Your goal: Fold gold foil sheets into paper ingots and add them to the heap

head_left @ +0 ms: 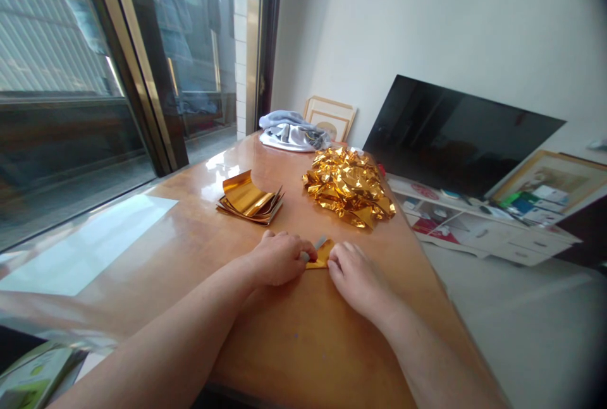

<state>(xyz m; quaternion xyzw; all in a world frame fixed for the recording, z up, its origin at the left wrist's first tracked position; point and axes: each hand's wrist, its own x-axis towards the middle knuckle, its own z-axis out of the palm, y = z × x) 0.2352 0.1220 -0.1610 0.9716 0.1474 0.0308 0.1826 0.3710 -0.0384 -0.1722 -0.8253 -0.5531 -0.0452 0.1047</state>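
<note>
A small piece of gold foil paper [323,258], partly folded and with a greyish strip on its far side, lies on the table in front of me. My left hand [283,258] grips its left end, fingers curled down over it. At the right end, my right hand [353,273] has its fingers bent and pressed together on the paper's edge. Beyond my left hand sits a stack of gold foil sheets [249,197], the top one curling up. A heap of folded gold foil pieces [349,184] rises beyond my right hand.
The wooden table [303,339] runs away from me toward a bundle of pale cloth [293,129]. A white sheet [95,241] lies along its left side, near a sliding glass door [133,61]. To the right stand a television [459,134] and a white cabinet [493,237].
</note>
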